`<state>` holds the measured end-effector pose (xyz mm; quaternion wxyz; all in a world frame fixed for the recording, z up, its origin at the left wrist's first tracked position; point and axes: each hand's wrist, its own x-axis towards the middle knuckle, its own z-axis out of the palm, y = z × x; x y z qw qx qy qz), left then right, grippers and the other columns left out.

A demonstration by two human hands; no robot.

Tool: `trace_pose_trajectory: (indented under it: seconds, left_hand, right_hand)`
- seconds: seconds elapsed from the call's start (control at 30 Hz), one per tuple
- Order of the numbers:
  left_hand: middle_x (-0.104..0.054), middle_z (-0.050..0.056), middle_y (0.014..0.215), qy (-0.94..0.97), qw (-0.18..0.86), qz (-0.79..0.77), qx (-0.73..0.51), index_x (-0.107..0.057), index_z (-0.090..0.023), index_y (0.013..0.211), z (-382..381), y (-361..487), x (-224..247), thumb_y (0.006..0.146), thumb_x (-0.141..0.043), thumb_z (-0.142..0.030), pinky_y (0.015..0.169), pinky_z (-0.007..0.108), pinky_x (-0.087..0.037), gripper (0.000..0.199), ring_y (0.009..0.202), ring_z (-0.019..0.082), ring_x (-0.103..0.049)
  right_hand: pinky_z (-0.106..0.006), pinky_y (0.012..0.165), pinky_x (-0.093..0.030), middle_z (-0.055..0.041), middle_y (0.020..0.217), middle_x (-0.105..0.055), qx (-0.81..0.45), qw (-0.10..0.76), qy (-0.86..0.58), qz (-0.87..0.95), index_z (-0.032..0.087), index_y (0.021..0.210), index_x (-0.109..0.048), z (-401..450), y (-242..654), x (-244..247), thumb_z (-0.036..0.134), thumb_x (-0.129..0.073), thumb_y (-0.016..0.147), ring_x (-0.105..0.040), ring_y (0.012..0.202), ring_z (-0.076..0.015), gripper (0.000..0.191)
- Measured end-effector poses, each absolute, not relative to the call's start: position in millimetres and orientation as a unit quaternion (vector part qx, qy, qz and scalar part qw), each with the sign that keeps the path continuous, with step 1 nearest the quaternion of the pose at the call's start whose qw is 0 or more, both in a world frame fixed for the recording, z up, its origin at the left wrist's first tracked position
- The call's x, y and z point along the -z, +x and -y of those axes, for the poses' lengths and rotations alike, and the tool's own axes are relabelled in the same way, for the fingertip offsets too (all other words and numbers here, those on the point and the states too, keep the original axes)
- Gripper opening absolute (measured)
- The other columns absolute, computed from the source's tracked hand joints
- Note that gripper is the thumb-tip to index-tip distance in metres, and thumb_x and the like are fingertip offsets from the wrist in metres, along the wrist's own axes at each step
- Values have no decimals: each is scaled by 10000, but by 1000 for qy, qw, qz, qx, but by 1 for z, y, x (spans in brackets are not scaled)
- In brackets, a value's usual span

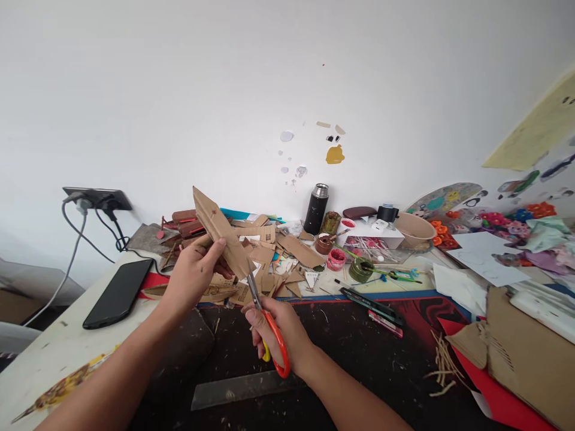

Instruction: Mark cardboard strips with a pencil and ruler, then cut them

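My left hand (197, 263) grips a long, pointed piece of brown cardboard (222, 230), thumb on its face, holding it up at a slant. My right hand (281, 329) is closed around scissors (282, 353) with orange and yellow handles. The scissor blades point up and to the left, at the lower end of the cardboard piece. Behind both hands lies a heap of cardboard scraps (300, 250). Beneath them is a dark mat (359, 371) with a clear ruler (238, 388) on it.
A black phone (119, 293) lies at left, below a socket strip with cables. At the back are a black thermos (317, 209), paint jars (336, 259) and a bowl (415, 229). Cutters (372, 305) rest right of centre; a large cardboard sheet (530, 359) lies at far right.
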<state>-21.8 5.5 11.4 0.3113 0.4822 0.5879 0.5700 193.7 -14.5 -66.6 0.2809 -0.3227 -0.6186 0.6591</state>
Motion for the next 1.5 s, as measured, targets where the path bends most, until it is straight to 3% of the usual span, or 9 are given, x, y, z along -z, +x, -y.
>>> trace_pose_trajectory:
  seconds: [0.87, 1.2, 1.37, 1.5]
  left_hand:
    - [-754, 16, 705, 500, 315, -586, -554, -665, -204, 1049, -6, -21, -8, 851, -759, -784, 507, 358, -625, 620, 515, 232, -724]
    - [-804, 45, 816, 499, 319, -586, -553, -705, -189, 1131, -7, -22, -2, 883, -737, -775, 539, 359, -650, 636, 562, 234, -753]
    - [-831, 69, 920, 494, 321, -588, -553, -705, -188, 1136, -8, -22, 2, 879, -752, -771, 542, 359, -657, 639, 607, 241, -774]
    - [-821, 66, 887, 490, 323, -589, -555, -702, -180, 1137, -9, -21, 4, 859, -774, -767, 535, 364, -655, 654, 611, 253, -778]
  right_hand:
    - [-228, 462, -440, 45, 614, -604, -614, 293, -354, 642, 197, 1119, -705, 13, 196, 83, 788, -625, 1032, -557, 446, -128, 603]
    - [-234, 449, -379, 45, 525, -560, -572, 280, -366, 679, 230, 924, -630, 14, 199, 66, 794, -572, 1063, -531, 388, -134, 584]
    - [-239, 437, -371, 45, 511, -549, -569, 282, -369, 678, 232, 894, -615, 13, 199, 65, 797, -567, 1063, -521, 382, -137, 591]
    - [-233, 431, -341, 57, 512, -536, -565, 275, -382, 678, 227, 885, -615, 13, 199, 66, 766, -607, 1060, -516, 375, -129, 566]
